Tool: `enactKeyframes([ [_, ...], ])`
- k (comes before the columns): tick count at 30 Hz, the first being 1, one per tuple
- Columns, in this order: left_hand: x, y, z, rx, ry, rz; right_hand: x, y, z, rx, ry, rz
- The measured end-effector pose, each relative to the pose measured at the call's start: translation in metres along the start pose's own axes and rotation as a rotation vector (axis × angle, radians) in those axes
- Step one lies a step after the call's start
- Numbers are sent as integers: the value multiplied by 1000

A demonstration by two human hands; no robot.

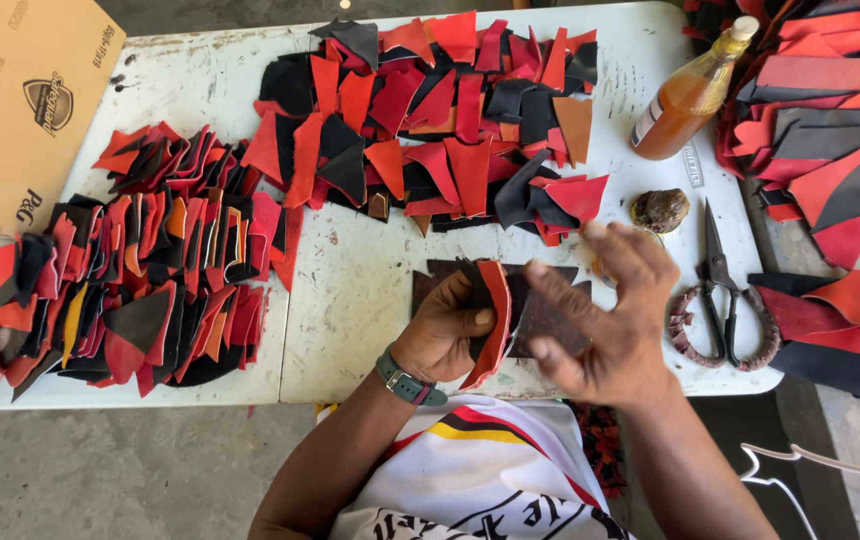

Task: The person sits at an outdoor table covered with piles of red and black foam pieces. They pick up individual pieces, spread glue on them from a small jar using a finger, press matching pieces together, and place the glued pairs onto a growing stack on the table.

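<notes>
My left hand [447, 330] grips a folded red and black leather piece [495, 320] just above the table's near edge, thumb pressed on its face. My right hand [605, 315] hovers right beside it with fingers spread, fingertips close to the piece and holding nothing that I can see. Under both hands lies a dark brown flat leather pad [548, 318] on the white table [350, 300]. A watch with a green strap sits on my left wrist.
Stacked red and black cut pieces [140, 270] cover the left of the table, and a looser heap [440, 110] lies at the back. Scissors [720, 295], a bottle of amber liquid [690, 95], a brownish lump [660, 210] and a cardboard box [20, 100] stand around.
</notes>
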State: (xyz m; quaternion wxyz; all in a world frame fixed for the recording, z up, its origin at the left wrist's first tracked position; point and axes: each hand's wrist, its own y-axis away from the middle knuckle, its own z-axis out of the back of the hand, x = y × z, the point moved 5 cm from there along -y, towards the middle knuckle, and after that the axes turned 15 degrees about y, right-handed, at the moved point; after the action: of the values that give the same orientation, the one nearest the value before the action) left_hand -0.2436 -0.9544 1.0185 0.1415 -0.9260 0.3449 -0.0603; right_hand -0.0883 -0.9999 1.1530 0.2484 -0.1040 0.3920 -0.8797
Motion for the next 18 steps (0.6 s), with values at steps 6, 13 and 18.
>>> enactKeyframes([
  [6, 4, 3, -5, 3, -7, 46, 5, -12, 17, -57, -238, 88],
  [13, 1, 5, -5, -59, -98, 14, 7, -12, 20, 29, -192, 77],
  [18, -19, -3, 1, -193, -439, -265, 3, 16, 18, -53, -412, -44],
])
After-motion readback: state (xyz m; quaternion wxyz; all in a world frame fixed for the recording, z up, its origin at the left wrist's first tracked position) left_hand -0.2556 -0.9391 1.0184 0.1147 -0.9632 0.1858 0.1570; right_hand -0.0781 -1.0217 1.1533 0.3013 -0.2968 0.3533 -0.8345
